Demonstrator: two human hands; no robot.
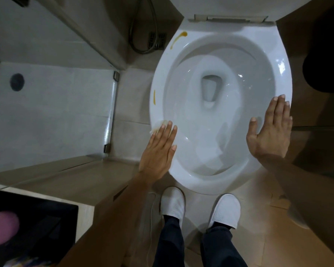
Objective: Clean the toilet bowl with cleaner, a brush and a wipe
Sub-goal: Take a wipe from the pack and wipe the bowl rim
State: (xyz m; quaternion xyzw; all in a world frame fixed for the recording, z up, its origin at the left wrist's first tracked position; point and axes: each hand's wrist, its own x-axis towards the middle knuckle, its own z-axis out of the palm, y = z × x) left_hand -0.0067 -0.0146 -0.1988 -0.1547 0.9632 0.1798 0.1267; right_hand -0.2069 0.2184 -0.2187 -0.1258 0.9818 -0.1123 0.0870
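Bathroom floor and what stands on it

The tan tiled floor (262, 245) carries the white toilet (278, 60) at about 12 o'clock from the person's two white slippers, the left slipper (173, 203) and the right slipper (227, 211), both just short of its front edge. At 10 o'clock lies a square drain grate (158, 41) with a hose (143, 49) looped over it.

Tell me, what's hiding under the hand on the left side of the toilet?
A crumpled wipe lies under the left hand, pressed flat on the toilet rim. Only its edge peeks out past the fingertips; the rest, and the rim beneath it, is covered.
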